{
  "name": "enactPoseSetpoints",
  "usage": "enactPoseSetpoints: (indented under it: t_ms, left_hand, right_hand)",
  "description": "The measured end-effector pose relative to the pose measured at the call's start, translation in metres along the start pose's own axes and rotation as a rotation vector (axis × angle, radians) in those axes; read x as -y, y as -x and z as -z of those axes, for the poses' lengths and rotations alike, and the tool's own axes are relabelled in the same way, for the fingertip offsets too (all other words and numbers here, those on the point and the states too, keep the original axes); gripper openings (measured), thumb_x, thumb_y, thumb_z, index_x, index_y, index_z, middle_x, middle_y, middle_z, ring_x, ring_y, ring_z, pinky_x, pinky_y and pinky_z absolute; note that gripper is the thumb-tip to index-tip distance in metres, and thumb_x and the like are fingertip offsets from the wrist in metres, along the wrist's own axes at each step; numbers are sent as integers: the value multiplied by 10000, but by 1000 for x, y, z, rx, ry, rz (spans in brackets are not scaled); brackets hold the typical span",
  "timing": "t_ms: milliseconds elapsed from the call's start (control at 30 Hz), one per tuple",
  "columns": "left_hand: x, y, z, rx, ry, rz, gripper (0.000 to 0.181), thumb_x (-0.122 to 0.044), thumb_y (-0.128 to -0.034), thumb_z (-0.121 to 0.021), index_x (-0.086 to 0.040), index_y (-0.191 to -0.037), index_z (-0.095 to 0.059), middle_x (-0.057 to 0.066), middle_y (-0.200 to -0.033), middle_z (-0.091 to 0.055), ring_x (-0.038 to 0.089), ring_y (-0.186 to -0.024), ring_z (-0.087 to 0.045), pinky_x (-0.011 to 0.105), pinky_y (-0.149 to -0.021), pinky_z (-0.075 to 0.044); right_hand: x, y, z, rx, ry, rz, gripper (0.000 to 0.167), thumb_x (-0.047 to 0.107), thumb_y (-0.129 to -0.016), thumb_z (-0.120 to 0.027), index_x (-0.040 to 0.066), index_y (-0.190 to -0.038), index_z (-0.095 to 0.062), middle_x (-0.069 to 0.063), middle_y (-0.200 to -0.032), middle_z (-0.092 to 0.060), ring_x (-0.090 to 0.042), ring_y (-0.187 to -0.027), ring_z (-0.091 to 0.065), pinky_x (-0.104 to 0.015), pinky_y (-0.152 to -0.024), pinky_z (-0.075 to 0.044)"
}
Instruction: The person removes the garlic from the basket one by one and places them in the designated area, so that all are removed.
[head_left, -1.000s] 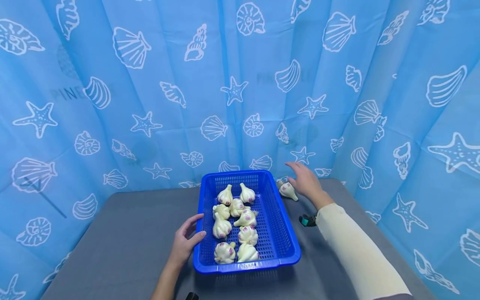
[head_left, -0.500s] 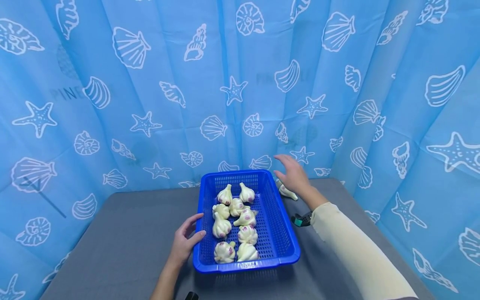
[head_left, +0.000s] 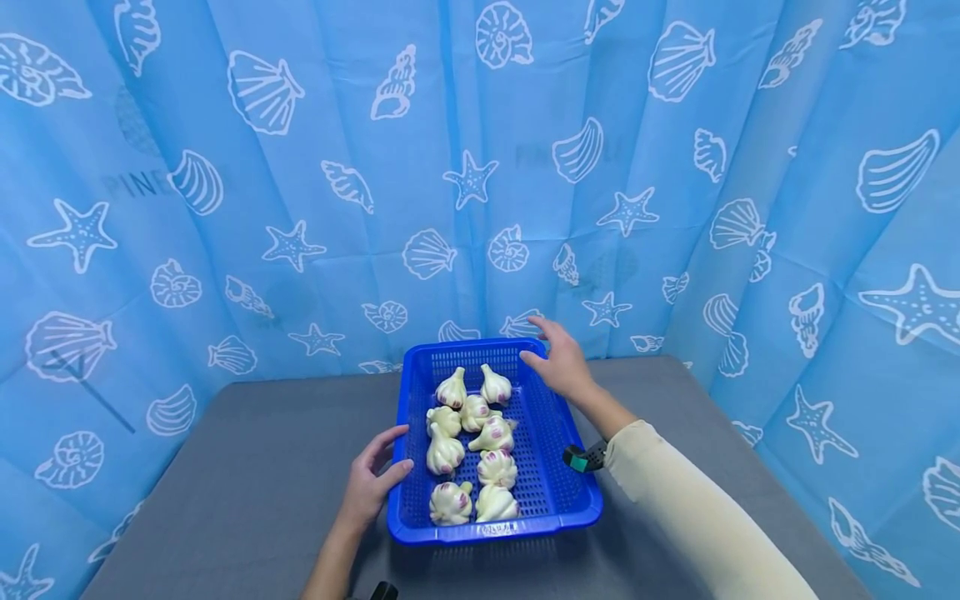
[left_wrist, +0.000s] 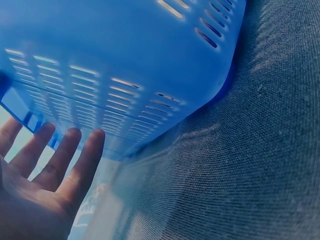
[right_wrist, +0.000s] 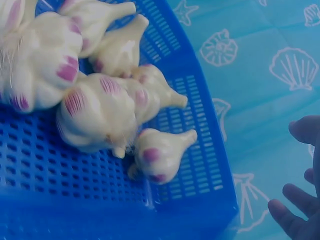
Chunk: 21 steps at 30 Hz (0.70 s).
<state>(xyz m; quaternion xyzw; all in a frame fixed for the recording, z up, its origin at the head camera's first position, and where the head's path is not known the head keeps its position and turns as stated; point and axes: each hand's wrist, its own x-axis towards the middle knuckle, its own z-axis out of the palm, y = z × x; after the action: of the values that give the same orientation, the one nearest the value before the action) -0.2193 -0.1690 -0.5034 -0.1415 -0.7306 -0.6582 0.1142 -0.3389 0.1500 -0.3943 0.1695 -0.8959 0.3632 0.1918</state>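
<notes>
A blue plastic basket with slotted walls stands on the table and holds several white garlic bulbs with purple marks. At its left side, my left hand touches the rim with thumb and fingertips. The left wrist view has those fingers nearly straight beside the basket wall. Over the far right corner of the basket hovers my right hand, fingers spread and holding nothing. From the right wrist, the hand appears apart from the basket, past its rim.
Grey cloth covers the table. A blue curtain printed with white shells hangs right behind the table's far edge. A black band with a teal patch sits at my right wrist, and a black object shows at the bottom edge.
My right hand has moved left, from above the garlic right of the basket to the basket's far right corner. That garlic is now hidden from view. My left hand stays put.
</notes>
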Motion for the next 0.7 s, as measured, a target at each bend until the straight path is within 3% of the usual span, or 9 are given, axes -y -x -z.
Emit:
enactPoseSetpoints:
  t_ms: [200, 500, 700]
  left_hand:
    - [-5, 1, -1, -1, -2, 15, 475, -100, -898, -658, -72, -1357, -540, 194, -1392, -501, 473, -1210, -493, 564, -872, -497]
    - [0, 0, 0, -3, 3, 20, 461, -117, -903, -662, -102, -1351, -552, 176, -1397, -503, 456, -1224, -491, 574, -891, -482]
    - [-1, 0, 0, 4, 8, 23, 465, -114, -905, -656, -85, -1355, -541, 195, -1395, -496, 457, -1212, -499, 550, -870, -503]
  right_hand:
    - [4, 1, -10, 71, -40, -56, 657, 174, -895, -706, 103, -1469, -394, -183, -1449, -428, -384, -1203, -524, -525, -903, -482]
    - [18, 1, -23, 258, -128, -185, 813, 216, -904, -700, 136, -1551, -213, -206, -1531, -308, -431, -1299, -424, -548, -968, -432]
    - [25, 1, -34, 348, -196, -225, 837, 232, -902, -706, 140, -1557, -193, -213, -1533, -302, -449, -1318, -391, -554, -983, -417]
